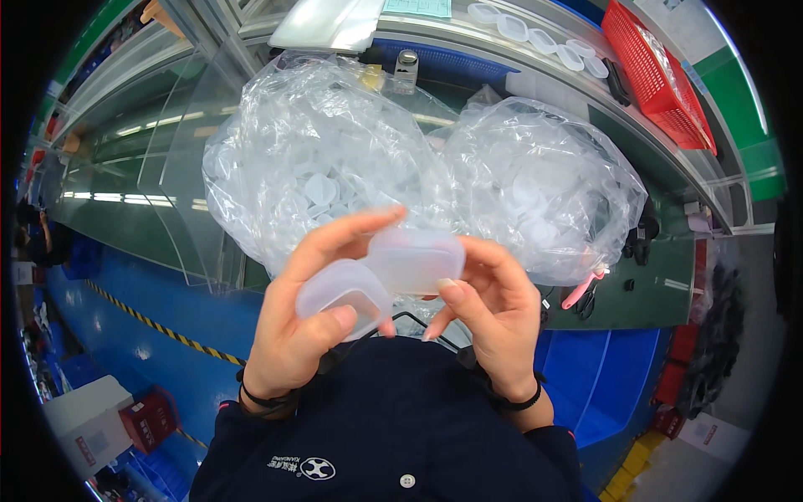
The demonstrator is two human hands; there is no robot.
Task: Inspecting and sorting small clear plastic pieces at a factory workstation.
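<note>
Left hand (293,335) fingers grip one clear plastic lid (341,293); right hand (493,318) fingers pinch a second lid (416,261), both held chest-high before bagged parts (535,180). Judged light, flexible, slippery; edges suit holding

2 translucent plastic lids (381,272) in hand, 2 clear bags (318,151) of parts, 1 red basket (657,71), about 5 lids (535,33) along shelf edge.

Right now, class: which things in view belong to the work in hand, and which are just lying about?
In hand:
left hand holding a translucent lid
right hand holding a translucent tub
two clear bags of parts

Lying about:
red basket
pink-handled scissors
blue crate
</note>
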